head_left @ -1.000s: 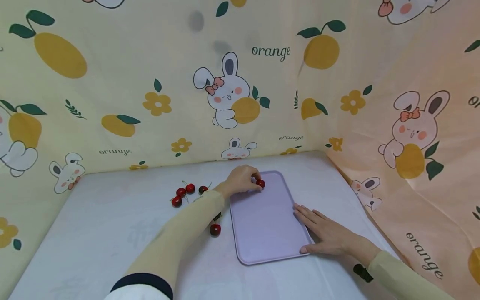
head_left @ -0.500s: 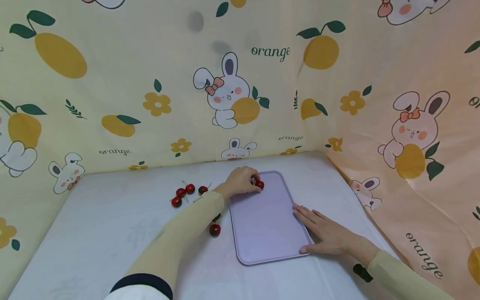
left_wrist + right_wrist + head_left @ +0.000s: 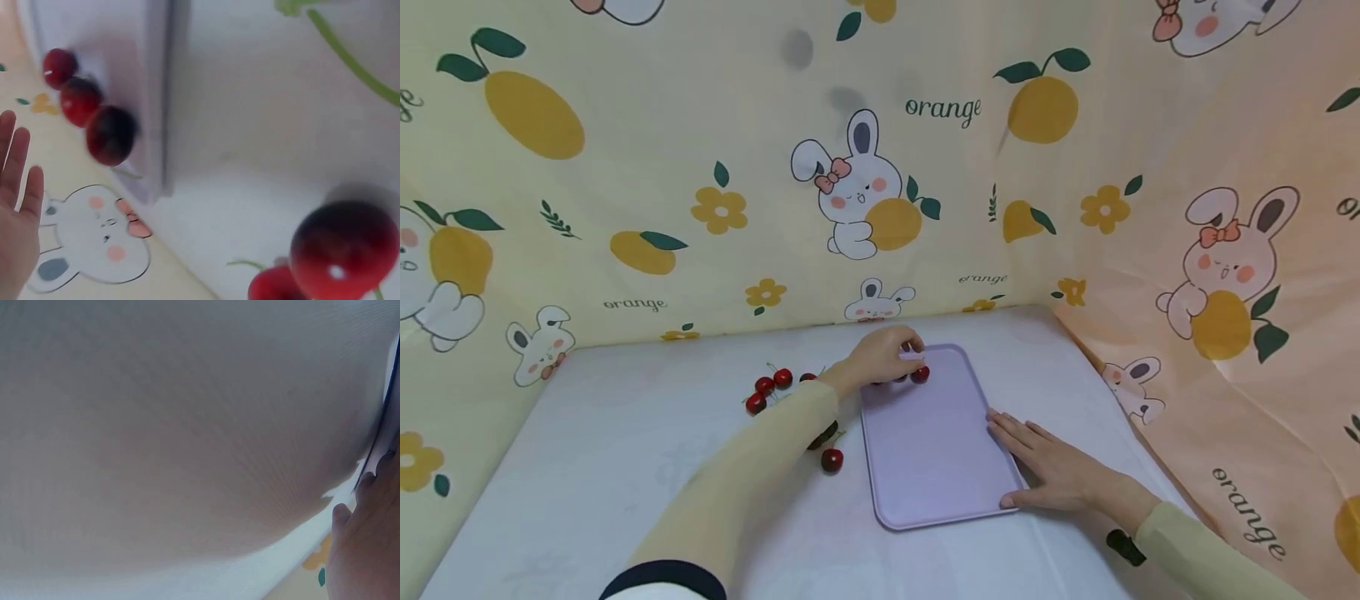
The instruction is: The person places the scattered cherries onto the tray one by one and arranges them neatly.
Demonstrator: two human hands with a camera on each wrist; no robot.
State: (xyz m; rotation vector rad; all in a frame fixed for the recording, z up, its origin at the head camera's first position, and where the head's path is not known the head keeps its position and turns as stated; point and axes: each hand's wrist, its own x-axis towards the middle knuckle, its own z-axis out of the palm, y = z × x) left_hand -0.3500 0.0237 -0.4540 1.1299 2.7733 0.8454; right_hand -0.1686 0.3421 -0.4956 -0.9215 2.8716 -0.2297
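Note:
A lilac tray lies on the white table. Along its far end sit three dark red cherries in a row, seen whole in the left wrist view; in the head view one cherry shows beside my fingers and the others are partly hidden. Just above them hovers my left hand, its fingers spread and holding nothing. My right hand rests with straight fingers along the tray's right edge. Sleeve fabric fills most of the right wrist view.
Several stemmed cherries lie left of the tray, partly behind the left sleeve. One cherry is close to the tray's left edge. A printed curtain stands behind and to the right of the table.
My left hand has let go of the cherry it was pinching, which now lies on the tray, and has drawn slightly back. The right hand has kept still.

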